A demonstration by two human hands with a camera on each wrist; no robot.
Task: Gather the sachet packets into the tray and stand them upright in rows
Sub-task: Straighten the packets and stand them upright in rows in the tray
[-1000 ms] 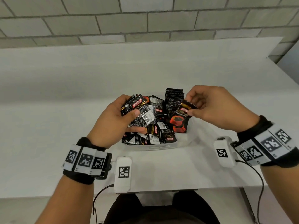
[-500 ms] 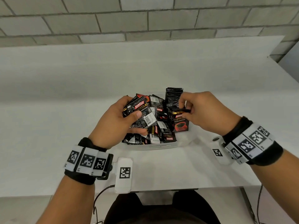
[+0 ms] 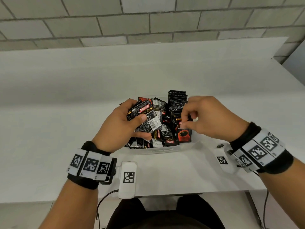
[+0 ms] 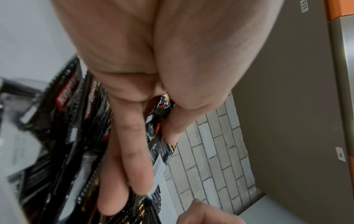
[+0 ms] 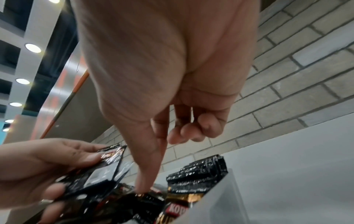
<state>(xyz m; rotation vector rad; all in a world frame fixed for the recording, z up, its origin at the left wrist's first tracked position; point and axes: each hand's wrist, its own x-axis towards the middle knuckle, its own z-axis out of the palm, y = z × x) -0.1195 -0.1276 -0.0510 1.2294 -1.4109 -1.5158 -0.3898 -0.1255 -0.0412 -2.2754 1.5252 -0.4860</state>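
Sachets gripped by left hand (over tray); right hand's thumb touches upright sachet.

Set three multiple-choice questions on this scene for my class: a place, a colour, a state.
1. Where in the tray does the upright row of sachets stand? A) right side B) left side C) middle
2. Which colour is the cup on the front sachet? A) blue B) red C) green
3. The left hand is: A) flat on the table B) empty C) gripping a bundle of sachets
Answers: 1 A, the row stands at the right; 2 B, the printed cup is red; 3 C, thumb and fingers clamp the bundle.
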